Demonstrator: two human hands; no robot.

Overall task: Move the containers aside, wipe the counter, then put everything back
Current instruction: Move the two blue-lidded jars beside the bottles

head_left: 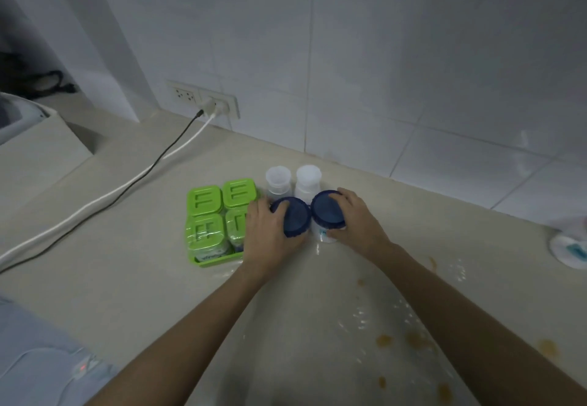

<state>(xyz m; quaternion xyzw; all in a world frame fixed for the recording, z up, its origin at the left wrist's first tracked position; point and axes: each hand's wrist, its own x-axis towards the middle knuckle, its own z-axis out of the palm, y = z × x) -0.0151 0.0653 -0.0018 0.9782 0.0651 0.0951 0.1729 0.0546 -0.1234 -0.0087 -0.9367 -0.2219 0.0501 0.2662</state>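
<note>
Head view: each hand, left hand and right hand, clasps a round blue-lidded jar

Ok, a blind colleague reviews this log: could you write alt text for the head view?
Two bare hands each grip a blue-lidded jar, left hand on the left jar, right hand on the right jar, on a wet, orange-stained counter. Beside them sit a green tray and two clear cups.
</note>
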